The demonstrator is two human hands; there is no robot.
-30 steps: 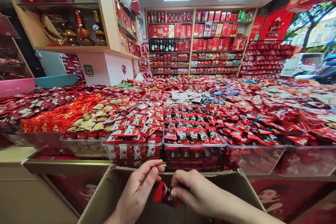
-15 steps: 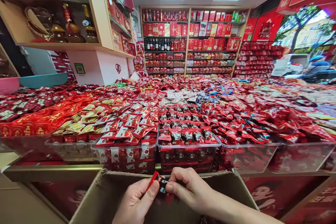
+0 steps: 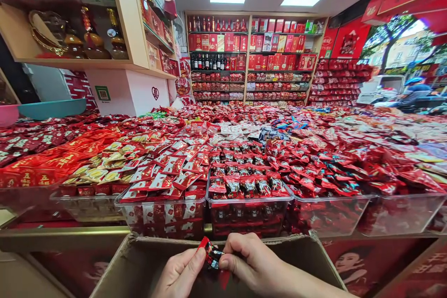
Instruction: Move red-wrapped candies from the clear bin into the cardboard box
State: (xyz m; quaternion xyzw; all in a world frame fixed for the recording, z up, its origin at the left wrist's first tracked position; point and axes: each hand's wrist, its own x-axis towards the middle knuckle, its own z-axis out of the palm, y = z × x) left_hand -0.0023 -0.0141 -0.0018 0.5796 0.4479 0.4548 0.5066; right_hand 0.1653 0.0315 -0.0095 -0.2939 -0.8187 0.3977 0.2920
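Head view shows two bare hands meeting over an open cardboard box (image 3: 131,249), with a small red-and-black packet (image 3: 212,260) between them. The left hand (image 3: 180,271) pinches the packet's red left end between thumb and forefinger, and the right hand (image 3: 248,260) pinches its other end the same way. A red tip pokes out below the right hand; whether it belongs to the same packet, I cannot tell. The packet is above the box's opening, near the far rim.

Just beyond the box, clear tubs line the front of a desk (image 3: 63,233). The middle tub (image 3: 249,205) holds rows of black-and-red packets, much like the one in the hands. Left of it stands a tub of red-and-white packets (image 3: 174,166); to its right lie heaped shiny red packets (image 3: 324,167). Farther back, shelves (image 3: 248,58) carry bottles and red boxes
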